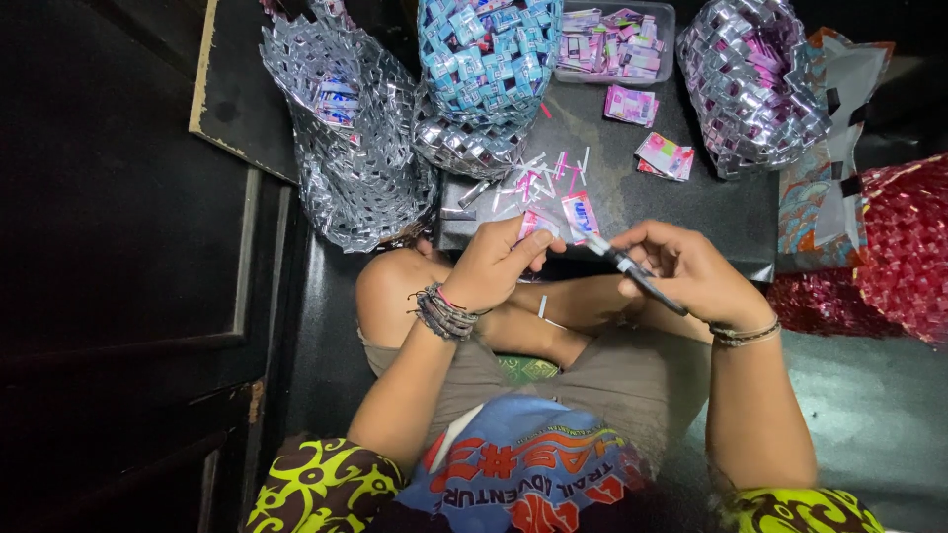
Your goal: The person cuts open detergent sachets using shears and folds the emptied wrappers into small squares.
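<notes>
Now L hand (494,265) pinches wrapper (538,223), R hand (691,271) scissors (622,262).

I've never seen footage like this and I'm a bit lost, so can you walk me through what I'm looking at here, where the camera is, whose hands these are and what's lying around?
There is one picture, taken by a camera worn on a person's head and looking straight down, so the two bare hands belong to the wearer, who sits cross-legged on a dark floor. The left hand, with bead bracelets on its wrist, pinches a small pink and white foil wrapper piece. The right hand holds scissors with dark handles, blades pointing at that piece. In front lies a dark board carrying thin cut strips, folded wrapper pieces and a clear tub of more folded wrappers. Around it stand woven foil baskets: a silver one, a blue one, another silver one and a red one.
</notes>
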